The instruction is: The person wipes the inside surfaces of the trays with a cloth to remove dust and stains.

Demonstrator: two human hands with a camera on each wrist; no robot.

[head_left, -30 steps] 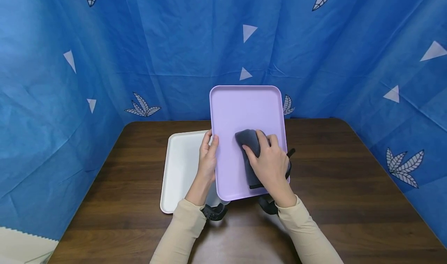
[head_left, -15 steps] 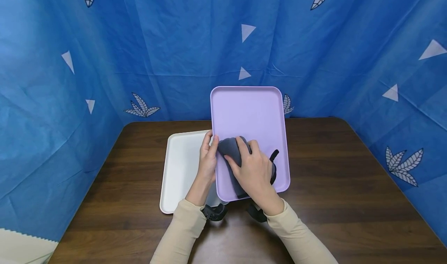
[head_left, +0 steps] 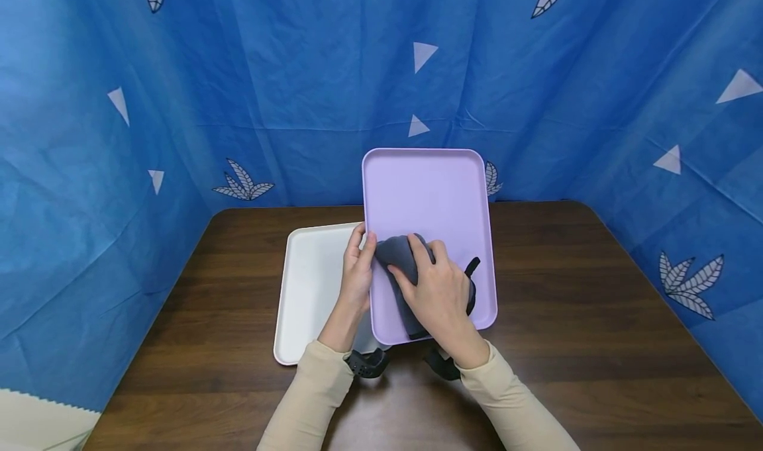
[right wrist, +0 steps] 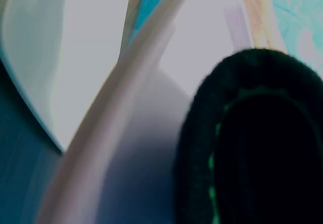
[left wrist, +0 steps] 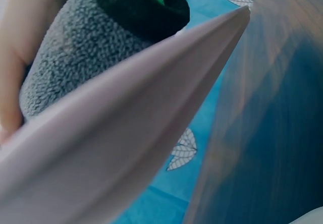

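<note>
In the head view my left hand (head_left: 356,275) grips the left rim of a lilac tray (head_left: 426,193), thumb on the inner side. The tray is raised and tilted, its inside facing me. My right hand (head_left: 440,292) holds a folded grey cloth (head_left: 398,253) with black edging against the lower left of the tray, close beside the left thumb. Fuzzy grey pile of the cloth (left wrist: 81,52) shows over the tray's rim in the left wrist view. The right wrist view has the cloth's dark edging (right wrist: 202,113) looped in front of the tray's inner surface (right wrist: 146,133).
A white tray (head_left: 312,285) lies flat on the dark wooden table (head_left: 572,318), partly hidden behind my left hand and the lilac tray. Blue patterned curtain (head_left: 310,93) hangs around the back and both sides of the table.
My right hand has slid the cloth leftward and slightly down across the lilac tray, mostly in the first half second. The left hand keeps its grip, and the lilac tray has shifted slightly right.
</note>
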